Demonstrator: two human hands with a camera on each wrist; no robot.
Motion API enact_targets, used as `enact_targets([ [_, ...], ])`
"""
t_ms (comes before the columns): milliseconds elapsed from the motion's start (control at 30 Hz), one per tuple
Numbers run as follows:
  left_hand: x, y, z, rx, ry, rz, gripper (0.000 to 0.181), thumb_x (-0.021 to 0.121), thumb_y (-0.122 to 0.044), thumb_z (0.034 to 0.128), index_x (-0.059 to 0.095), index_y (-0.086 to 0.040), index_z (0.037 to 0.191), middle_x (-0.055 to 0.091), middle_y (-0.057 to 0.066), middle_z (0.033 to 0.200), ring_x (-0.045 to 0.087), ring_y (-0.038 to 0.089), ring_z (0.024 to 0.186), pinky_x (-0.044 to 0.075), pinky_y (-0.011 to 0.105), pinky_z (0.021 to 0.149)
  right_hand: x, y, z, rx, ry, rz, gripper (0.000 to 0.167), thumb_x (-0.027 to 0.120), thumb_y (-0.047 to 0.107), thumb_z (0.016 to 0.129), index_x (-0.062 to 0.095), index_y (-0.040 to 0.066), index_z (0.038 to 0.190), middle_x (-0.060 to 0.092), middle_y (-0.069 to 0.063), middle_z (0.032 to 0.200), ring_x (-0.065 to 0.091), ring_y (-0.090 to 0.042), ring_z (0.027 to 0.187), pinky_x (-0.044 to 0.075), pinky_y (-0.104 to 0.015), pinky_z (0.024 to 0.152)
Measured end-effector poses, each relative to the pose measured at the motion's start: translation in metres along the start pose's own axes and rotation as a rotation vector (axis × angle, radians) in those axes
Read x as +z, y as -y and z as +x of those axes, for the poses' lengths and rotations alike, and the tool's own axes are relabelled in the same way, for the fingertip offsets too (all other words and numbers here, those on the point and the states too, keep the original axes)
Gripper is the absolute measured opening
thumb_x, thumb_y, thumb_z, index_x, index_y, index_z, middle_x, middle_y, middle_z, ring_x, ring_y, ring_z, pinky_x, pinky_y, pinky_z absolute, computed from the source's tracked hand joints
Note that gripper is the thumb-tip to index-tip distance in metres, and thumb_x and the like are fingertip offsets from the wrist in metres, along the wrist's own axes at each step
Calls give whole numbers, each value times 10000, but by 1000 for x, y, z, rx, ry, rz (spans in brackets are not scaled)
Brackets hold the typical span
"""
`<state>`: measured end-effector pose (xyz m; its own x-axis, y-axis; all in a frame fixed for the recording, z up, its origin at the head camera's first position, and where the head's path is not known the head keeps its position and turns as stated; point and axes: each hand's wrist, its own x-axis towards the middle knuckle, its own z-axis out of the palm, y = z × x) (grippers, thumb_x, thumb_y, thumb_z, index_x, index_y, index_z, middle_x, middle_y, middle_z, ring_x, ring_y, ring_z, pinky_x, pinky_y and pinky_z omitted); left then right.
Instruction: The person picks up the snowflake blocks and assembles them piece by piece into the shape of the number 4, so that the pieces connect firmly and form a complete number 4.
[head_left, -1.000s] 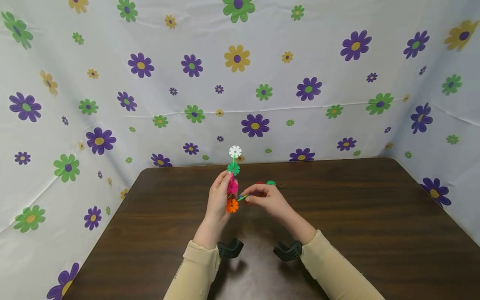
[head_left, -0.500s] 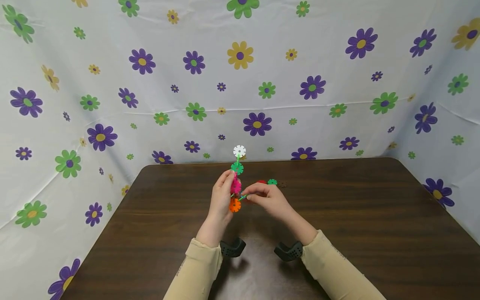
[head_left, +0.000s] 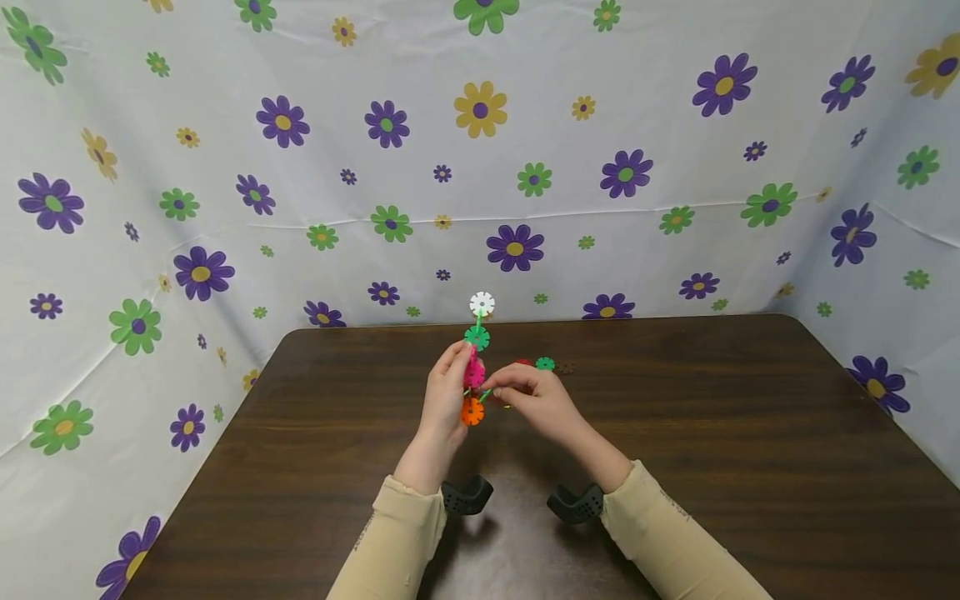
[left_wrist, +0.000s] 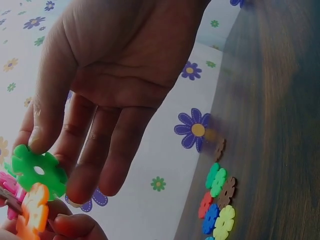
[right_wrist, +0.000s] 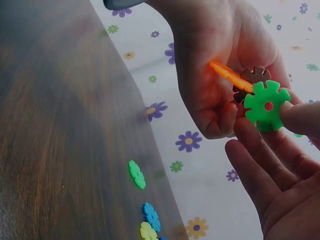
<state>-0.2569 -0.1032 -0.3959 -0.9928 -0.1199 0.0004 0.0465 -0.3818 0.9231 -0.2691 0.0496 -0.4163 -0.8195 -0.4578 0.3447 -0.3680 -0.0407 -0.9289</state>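
Note:
A chain of flower-shaped interlocking discs stands roughly upright in my left hand (head_left: 442,400), gripped between thumb and fingers near its middle. From the top it shows a white disc (head_left: 482,304), a light green one edge-on, a teal disc (head_left: 477,337), a pink disc (head_left: 474,372) and, low down, an orange disc (head_left: 472,411). My right hand (head_left: 536,400) pinches a bright green disc (right_wrist: 260,117) by its edge. That disc lies against a brown disc (right_wrist: 257,75) beside the orange one; whether their slots are joined I cannot tell.
Loose discs lie on the dark wood table (head_left: 675,433) behind my right hand, among them a red disc (left_wrist: 205,204), a blue disc (left_wrist: 211,219) and a yellow disc (left_wrist: 224,223). Flower-patterned cloth (head_left: 420,183) hangs behind the table and at both sides.
The chain and my left hand have shifted slightly right in the head view. The green disc in my right fingers has tilted steeper; a bit of yellow now shows below that hand.

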Motion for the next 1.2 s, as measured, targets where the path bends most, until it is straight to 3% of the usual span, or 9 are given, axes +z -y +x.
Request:
enact_targets([
  [200, -1, 1, 0, -1, 2, 3, 165, 520, -273, 1015, 609, -137, 990, 560, 0, 759, 455, 107, 615, 377, 202, 538, 4, 1, -1, 5, -4, 71, 156, 600, -66, 916, 684, -95, 1044, 658, -217, 1038, 625, -486, 937, 559, -370, 782],
  [333, -3, 0, 0, 8, -12, 9, 168, 518, -278, 1016, 613, -139, 1004, 556, -5, 758, 466, 105, 610, 396, 208, 549, 10, 2, -2, 67, -102, 96, 176, 647, -31, 897, 679, -97, 1057, 683, -199, 1016, 641, -472, 918, 562, -398, 765],
  [500, -4, -1, 1, 36, -36, 9, 181, 520, -278, 1016, 620, -128, 1003, 553, -7, 749, 464, 99, 603, 394, 206, 551, 20, 1, -3, 159, -210, 206, 198, 660, 17, 905, 674, -93, 1069, 692, -179, 983, 649, -459, 922, 542, -477, 796],
  [700, -3, -2, 0, 55, -47, -8, 172, 528, -264, 1013, 627, -123, 1002, 554, -5, 745, 453, 94, 590, 374, 197, 526, 31, -3, -4, 205, -273, 324, 273, 686, 46, 896, 651, -117, 1111, 676, -174, 1057, 696, -252, 872, 539, -480, 795],
  [867, -2, -2, -1, 59, -38, -6, 172, 547, -276, 1004, 633, -126, 998, 544, -5, 734, 458, 104, 574, 392, 196, 525, 37, -4, -4, 215, -339, 370, 230, 701, 7, 872, 652, -128, 1051, 672, -162, 1057, 695, -198, 820, 520, -536, 779],
  [1200, -1, 0, 1, 88, -61, -4, 140, 573, -240, 992, 658, -133, 965, 525, -11, 698, 440, 96, 567, 360, 201, 508, 41, -5, -6, 207, -340, 387, 192, 694, -39, 854, 643, -139, 1011, 666, -174, 1046, 683, -196, 824, 572, -413, 689],
])
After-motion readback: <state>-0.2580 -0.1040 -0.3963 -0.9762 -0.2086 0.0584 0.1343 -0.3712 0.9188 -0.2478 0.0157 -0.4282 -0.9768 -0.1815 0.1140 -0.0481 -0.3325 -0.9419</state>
